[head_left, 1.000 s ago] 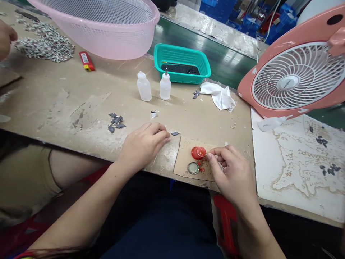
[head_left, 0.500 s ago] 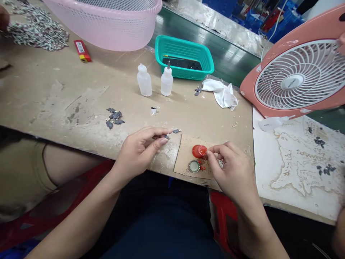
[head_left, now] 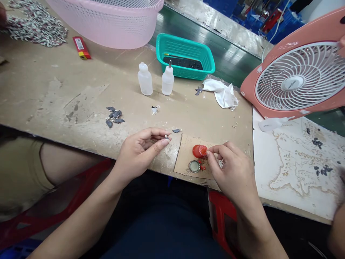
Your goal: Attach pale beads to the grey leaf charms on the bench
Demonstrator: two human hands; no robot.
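Observation:
Between thumb and fingertips my left hand (head_left: pixel 145 147) pinches a small dark grey piece (head_left: pixel 166 137) with a pale tip. A similar grey piece (head_left: pixel 176 131) lies on the table just beyond those fingertips. My right hand (head_left: pixel 229 162) is closed, thumb against forefinger, beside a red cup (head_left: pixel 199 151); whatever it pinches there is too small to make out. The cup and a bottle cap (head_left: pixel 194 166) with red bits at its edge rest on a cardboard sheet (head_left: pixel 182 158). Several grey pieces (head_left: pixel 115 114) lie in a pile to the left.
Two white bottles (head_left: pixel 145 82) stand before a green basket (head_left: pixel 185 73). A pink basket (head_left: pixel 121 30), a red box (head_left: pixel 81 48) and a white cloth (head_left: pixel 222 94) lie farther back. A pink fan (head_left: pixel 293 82) stands right. Other people's hands show at the edges.
The grey piece in my left hand has turned slightly, its pale tip now facing up. My right hand stays beside the red cup. Another person's hand at the right edge has moved.

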